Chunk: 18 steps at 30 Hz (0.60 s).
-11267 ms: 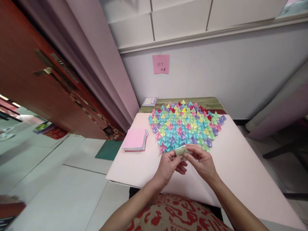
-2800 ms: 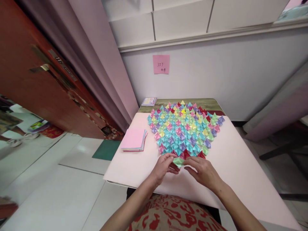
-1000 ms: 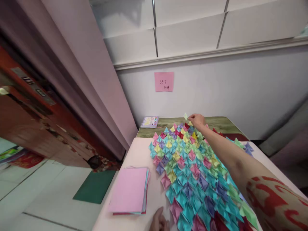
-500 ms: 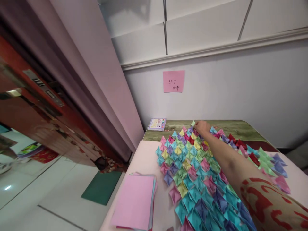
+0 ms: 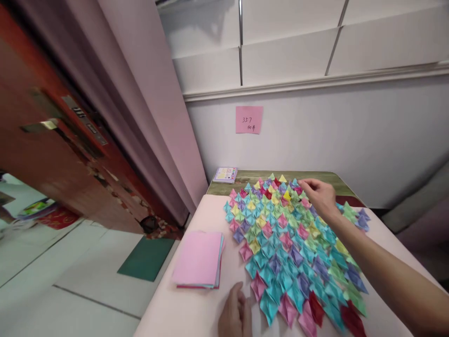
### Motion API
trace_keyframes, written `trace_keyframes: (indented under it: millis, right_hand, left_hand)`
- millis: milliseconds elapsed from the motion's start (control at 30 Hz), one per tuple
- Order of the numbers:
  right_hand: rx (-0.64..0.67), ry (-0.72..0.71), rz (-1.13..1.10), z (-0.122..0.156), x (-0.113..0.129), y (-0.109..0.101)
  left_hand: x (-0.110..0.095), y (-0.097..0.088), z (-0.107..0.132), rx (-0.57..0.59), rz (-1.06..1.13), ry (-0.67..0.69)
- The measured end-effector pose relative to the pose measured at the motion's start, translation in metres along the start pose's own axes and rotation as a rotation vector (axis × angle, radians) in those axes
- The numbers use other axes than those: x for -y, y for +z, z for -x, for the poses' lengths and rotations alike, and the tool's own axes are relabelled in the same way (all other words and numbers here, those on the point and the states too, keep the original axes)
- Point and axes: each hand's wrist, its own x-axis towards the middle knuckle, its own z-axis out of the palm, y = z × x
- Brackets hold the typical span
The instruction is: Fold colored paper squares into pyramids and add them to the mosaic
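Note:
A dense patch of small folded paper pieces [image 5: 277,234] in blue, green, pink, yellow, purple and red covers the middle of the table. My right hand [image 5: 321,196] reaches over its far right side, thumb and forefinger pinched at the edge of a blue folded paper piece [image 5: 295,182] in the back row. A yellow folded piece [image 5: 282,179] sits just left of that one. Near the front edge my left hand [image 5: 235,313] rests with loosely bent, parted fingers, holding nothing visible, beside a pink folded piece [image 5: 258,285].
A stack of coloured paper sheets [image 5: 199,260], pink on top, lies at the left of the pale tabletop [image 5: 168,309]. A small printed pad [image 5: 225,174] is at the back left corner. A pink note [image 5: 249,120] hangs on the wall. Further left are a curtain and a red door [image 5: 52,154].
My right hand has shifted right along the back row, with a yellow piece and a blue one now at its end. My left hand has come into view at the front. The camera has turned slightly.

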Motion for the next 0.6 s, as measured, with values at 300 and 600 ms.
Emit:
trace_keyframes:
  millis: [300,600]
  right_hand:
    - [0.129,-0.072,-0.206,0.226,-0.024,-0.070]
    - [0.173,-0.022,-0.242,0.318,-0.030,-0.083]
  left_hand:
    - [-0.023,-0.021,-0.005,0.205,0.022,0.059]
    - [-0.038,-0.044,-0.019,0.153,-0.061,0.365]
